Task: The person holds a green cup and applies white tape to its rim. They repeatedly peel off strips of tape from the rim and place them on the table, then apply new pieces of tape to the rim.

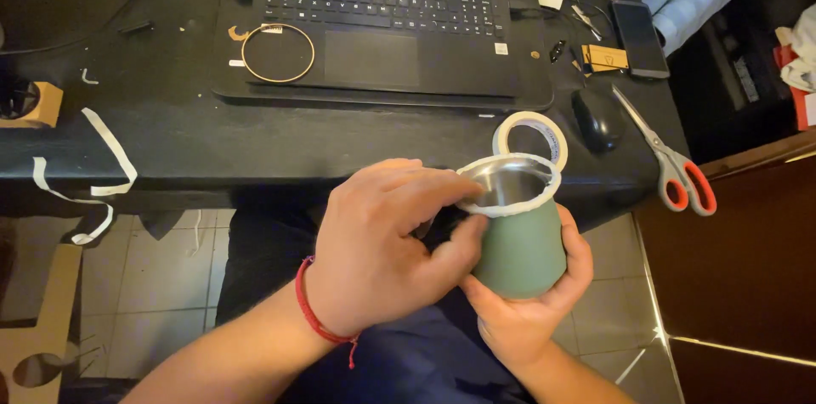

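The left hand's fingers press on the near side of the cup's rim, fingertips laid over a white strip of tape that runs round the lip, with the thumb against the green wall just below — a pinch on the rim rather than a full clench. The right hand cradles the cup from beneath, palm under its base and fingers wrapped up the far side, grasping it firmly. The cup is green outside and shiny metal inside, tilted so that its mouth faces up and away from the person; it is held in the air over the lap, just in front of the edge of the tabletop. A red cord bracelet circles the left wrist. Just behind the cup's rim a roll of white tape sits at the tabletop's near edge, with a dark mouse beside it and scissors with red handles further right. An open black laptop lies beyond, a thin gold ring resting on its left palm rest. A dark phone lies at the right rear — near a small yellow card. Loose white strips hang over the tabletop's left edge, above a tiled floor.
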